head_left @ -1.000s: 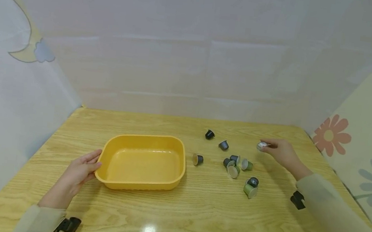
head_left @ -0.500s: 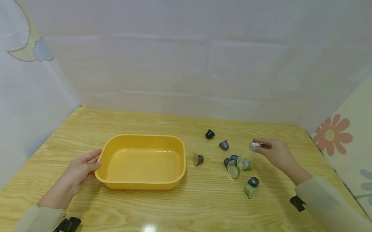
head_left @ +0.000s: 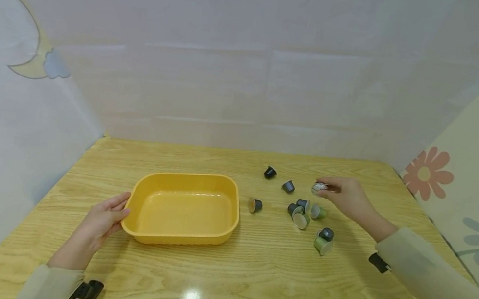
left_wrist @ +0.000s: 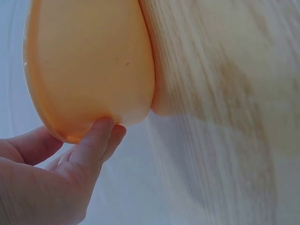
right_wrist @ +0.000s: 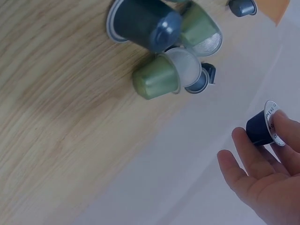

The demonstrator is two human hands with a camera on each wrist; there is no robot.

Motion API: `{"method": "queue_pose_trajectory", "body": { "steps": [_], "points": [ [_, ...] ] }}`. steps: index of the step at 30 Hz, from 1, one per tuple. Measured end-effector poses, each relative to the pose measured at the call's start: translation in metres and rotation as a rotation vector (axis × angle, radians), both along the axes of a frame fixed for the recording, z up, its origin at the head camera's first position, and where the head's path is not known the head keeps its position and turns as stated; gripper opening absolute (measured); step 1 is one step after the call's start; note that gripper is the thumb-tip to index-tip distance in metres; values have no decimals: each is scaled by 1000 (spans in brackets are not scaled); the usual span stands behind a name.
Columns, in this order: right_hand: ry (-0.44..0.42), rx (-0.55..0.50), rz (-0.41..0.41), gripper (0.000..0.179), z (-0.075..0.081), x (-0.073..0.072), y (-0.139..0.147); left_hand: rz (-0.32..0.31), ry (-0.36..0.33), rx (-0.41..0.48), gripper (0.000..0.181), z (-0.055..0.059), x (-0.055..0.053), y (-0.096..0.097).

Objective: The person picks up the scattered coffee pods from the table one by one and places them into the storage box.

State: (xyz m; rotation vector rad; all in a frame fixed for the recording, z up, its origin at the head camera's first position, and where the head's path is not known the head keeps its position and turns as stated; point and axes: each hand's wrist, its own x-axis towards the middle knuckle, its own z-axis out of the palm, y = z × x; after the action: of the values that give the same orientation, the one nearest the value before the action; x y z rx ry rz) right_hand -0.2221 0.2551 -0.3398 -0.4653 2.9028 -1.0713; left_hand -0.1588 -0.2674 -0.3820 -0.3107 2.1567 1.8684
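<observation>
At the left end of the yellow plastic basin (head_left: 187,215), my left hand (head_left: 100,221) grips the rim, the thumb on one side and the fingers on the other; the left wrist view shows this grip on the basin wall (left_wrist: 93,61) up close. Nothing lies inside the basin. My right hand (head_left: 347,197) pinches a dark blue coffee capsule (right_wrist: 258,129) above the table's right side. Its white printed lid (head_left: 318,187) faces left in the head view. Below and left of this hand lie several more capsules, among them a green capsule (right_wrist: 157,77) and a dark capsule (right_wrist: 143,23).
A brown-lidded dark capsule (head_left: 255,205) lies just right of the basin. Farther back are a black capsule (head_left: 270,172) and a grey one (head_left: 288,186). The wooden table (head_left: 206,284) meets a pale cloth wall (head_left: 245,96) at the back, with printed cloths at both sides.
My right hand has moved left with the pinched capsule, and the capsule's lid has turned more toward the head camera. The left hand and the basin have stayed put.
</observation>
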Motion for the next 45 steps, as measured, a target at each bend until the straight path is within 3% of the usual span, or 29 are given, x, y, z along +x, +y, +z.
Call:
{"method": "queue_pose_trajectory", "body": {
  "steps": [29, 45],
  "points": [
    [23, -18, 81, 38, 16, 17, -55, 5, -2, 20, 62, 0, 0, 1],
    [66, -126, 166, 36, 11, 22, -83, 1, -3, -14, 63, 0, 2, 0]
  ]
}}
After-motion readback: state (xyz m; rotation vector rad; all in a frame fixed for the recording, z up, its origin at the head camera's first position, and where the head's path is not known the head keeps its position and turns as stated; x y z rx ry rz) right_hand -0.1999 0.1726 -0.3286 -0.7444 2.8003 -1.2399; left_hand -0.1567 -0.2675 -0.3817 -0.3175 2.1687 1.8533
